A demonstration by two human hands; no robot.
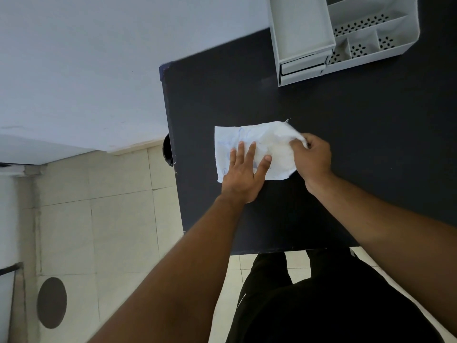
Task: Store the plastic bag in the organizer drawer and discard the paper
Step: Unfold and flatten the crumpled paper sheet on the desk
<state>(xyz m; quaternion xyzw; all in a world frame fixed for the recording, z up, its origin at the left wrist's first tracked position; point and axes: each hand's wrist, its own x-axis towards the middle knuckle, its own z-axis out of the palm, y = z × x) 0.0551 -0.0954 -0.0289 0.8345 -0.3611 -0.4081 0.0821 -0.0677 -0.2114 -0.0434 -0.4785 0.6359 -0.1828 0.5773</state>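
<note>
A white sheet of paper [226,144] with faint blue marks lies flat on the black table [346,144]. On top of it sits a whitish, translucent plastic bag [274,142]. My left hand [243,173] presses flat on the paper, fingers spread. My right hand [312,157] pinches the bag's right edge and lifts it slightly. The grey organizer [405,38] stands at the table's far right, its drawer [300,26] pulled out toward the left, with nothing visible in it.
The organizer's top has perforated compartments [358,49]. The table's left edge [170,144] drops to a tiled floor with a round dark drain cover [52,302]. A dark object [167,149] sits just beyond the table's left edge. My legs stand at the near edge.
</note>
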